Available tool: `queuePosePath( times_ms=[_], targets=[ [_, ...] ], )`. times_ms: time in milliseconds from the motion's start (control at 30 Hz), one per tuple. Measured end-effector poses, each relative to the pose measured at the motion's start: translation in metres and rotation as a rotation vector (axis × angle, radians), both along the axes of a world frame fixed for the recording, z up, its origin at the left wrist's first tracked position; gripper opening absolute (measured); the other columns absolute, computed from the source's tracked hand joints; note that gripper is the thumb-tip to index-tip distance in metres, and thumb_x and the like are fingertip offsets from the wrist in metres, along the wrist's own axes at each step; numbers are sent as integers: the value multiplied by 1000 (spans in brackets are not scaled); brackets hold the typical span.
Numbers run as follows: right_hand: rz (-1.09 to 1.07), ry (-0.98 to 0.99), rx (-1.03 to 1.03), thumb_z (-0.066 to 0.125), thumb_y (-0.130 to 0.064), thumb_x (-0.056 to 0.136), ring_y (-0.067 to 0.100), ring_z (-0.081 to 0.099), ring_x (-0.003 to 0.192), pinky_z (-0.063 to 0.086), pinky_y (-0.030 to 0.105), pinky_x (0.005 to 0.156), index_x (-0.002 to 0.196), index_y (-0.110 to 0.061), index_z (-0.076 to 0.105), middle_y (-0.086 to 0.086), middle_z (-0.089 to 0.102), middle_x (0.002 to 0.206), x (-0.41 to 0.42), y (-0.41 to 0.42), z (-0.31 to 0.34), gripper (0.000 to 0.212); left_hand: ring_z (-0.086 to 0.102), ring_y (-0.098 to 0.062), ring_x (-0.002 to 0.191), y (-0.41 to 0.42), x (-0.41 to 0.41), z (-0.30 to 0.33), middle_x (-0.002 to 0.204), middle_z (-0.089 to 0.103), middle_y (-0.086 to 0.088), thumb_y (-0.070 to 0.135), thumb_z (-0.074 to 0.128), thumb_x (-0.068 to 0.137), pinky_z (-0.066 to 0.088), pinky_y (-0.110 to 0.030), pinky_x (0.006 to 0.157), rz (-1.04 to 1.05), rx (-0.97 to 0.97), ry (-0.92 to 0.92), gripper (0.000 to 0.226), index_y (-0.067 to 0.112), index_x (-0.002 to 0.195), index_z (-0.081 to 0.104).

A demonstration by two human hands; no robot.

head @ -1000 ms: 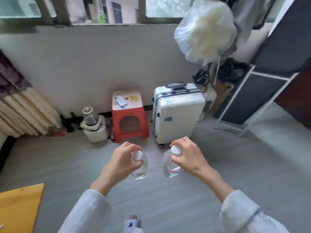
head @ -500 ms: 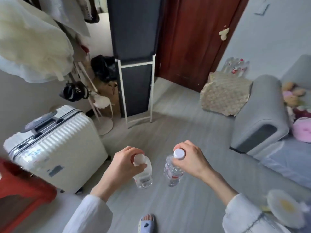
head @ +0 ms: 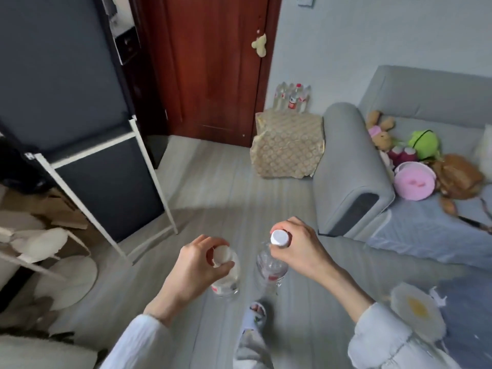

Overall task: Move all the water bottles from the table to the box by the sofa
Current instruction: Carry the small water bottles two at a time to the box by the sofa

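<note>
Since a moment ago I've turned further right, so the suitcase has gone from sight and the box now sits ahead. My left hand (head: 198,265) pinches one water bottle (head: 226,278) by its neck, fingers curled round the cap; my right hand (head: 298,249) grips the second bottle (head: 270,267) the same way, both hanging upright over the floor (head: 218,187). Further on, the patterned box (head: 288,145) stands against the sofa (head: 351,166) arm, with bottles in the box (head: 292,97) already standing at its back. I should walk straight there, keep both pinches firm, then lower each bottle upright into free space.
</note>
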State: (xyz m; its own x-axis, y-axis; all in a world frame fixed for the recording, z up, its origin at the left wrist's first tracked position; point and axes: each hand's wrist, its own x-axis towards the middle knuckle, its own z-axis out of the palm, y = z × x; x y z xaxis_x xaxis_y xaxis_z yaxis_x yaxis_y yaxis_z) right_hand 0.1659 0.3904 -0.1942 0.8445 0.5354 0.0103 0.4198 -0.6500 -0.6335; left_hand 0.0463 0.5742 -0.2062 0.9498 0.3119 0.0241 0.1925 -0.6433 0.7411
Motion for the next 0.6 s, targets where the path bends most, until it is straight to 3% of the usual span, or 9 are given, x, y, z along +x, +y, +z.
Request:
queuePosePath(
  times_ms=[200, 400, 500, 600],
  targets=[
    [-14, 47, 40, 68, -11, 65, -1, 49, 68, 33, 0, 65, 81, -17, 64, -9, 50, 77, 154, 34, -12, 18, 54, 9, 74, 34, 159, -4, 77, 58, 14, 21, 78, 64, 37, -1, 62, -41, -35, 21, 29, 23, 91, 67],
    [-39, -1, 39, 68, -7, 66, 12, 51, 78, 32, 11, 68, 85, -12, 63, 1, 54, 89, 294, 67, -5, 21, 58, 1, 75, 70, 305, 13, 86, 64, 11, 17, 79, 64, 42, -4, 65, -41, -58, -13, 30, 33, 83, 63],
    [-88, -23, 62, 69, -6, 65, 13, 50, 77, 33, 7, 67, 85, -9, 64, 6, 57, 90, 366, 81, -3, 20, 62, -8, 71, 90, 380, 18, 88, 65, 8, 17, 79, 65, 46, -9, 66, -25, -68, -31, 30, 34, 84, 62],
    [-141, -6, 61, 69, -8, 64, 12, 51, 77, 35, 3, 67, 84, -9, 64, 4, 59, 88, 442, 93, -8, 20, 60, -7, 67, 113, 461, 13, 88, 66, 6, 17, 79, 65, 45, -9, 63, -47, -68, -36, 29, 30, 86, 63]
  ],
)
